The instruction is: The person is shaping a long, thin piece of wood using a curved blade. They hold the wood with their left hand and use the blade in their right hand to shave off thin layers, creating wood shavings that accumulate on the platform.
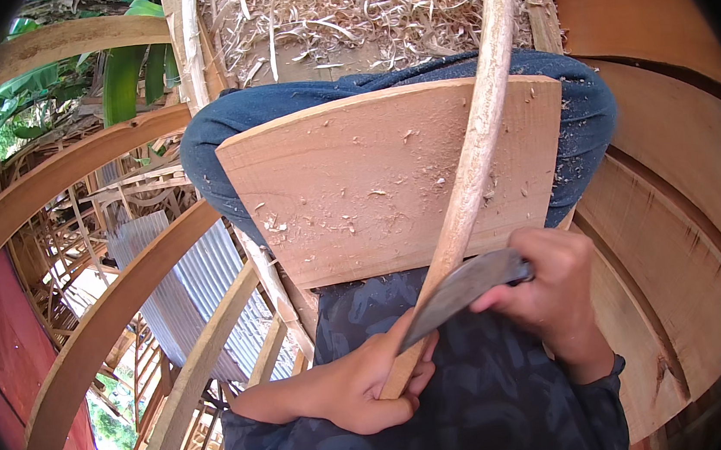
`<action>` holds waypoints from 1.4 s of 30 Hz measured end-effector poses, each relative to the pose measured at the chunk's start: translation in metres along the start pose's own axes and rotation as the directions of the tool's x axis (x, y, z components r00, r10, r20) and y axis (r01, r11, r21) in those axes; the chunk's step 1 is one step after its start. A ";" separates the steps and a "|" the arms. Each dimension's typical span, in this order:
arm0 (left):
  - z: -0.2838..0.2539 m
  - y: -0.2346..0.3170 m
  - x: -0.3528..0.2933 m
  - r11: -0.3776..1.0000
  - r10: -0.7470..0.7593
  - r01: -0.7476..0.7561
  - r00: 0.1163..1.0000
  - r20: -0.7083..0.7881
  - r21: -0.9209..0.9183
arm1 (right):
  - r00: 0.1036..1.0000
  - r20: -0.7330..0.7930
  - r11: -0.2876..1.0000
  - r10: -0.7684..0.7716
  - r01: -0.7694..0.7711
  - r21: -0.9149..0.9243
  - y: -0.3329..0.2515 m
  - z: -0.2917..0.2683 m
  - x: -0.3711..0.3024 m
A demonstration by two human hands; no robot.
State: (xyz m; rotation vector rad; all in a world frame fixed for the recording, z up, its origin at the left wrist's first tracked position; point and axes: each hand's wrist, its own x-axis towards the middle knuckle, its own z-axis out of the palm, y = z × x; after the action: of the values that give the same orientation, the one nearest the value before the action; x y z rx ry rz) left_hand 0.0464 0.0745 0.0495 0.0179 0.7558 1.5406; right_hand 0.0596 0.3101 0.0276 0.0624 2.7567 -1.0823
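A long, narrow wooden strip (474,162) slants from the top of the view down to my lap. Near its lower end, my left hand (374,384) is closed around it. In my right hand (554,274) is a knife (470,285) with a broad, dark, curved blade; its handle is mostly hidden in the fist. The blade lies across the strip, its tip just above my left hand's fingers. Under the strip, a flat wooden board (364,172) rests across my thighs, dusted with small chips.
Curly wood shavings (374,2) cover the floor past my crossed legs (222,143). Wide wooden planks (684,254) stand along the right. On the left are spaced curved slats (102,337), with corrugated metal sheets (188,285) and green leaves (121,83) beyond.
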 end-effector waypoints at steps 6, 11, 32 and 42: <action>0.004 0.003 0.000 0.999 0.009 -0.007 0.996 -0.087 0.031 | 0.996 -0.082 0.998 -0.040 0.035 -0.057 0.006 0.010 0.010; 0.003 0.003 0.006 0.996 0.009 -0.005 0.999 -0.047 0.088 | 0.973 -0.215 0.984 0.080 -0.111 -0.136 0.035 0.004 0.018; 0.010 0.004 0.005 0.990 -0.066 0.048 0.990 -0.128 -0.133 | 0.990 -0.142 0.992 -0.001 -0.017 -0.126 0.024 0.007 0.028; 0.008 -0.003 0.001 0.980 -0.053 0.030 0.992 -0.117 -0.195 | 0.971 -0.238 0.973 -0.004 -0.051 -0.226 0.025 0.009 0.025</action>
State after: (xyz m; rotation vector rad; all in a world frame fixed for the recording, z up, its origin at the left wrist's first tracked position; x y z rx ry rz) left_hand 0.0527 0.0789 0.0541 -0.2360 0.6950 1.5794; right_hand 0.0385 0.3216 0.0002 0.2051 3.0671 -0.7852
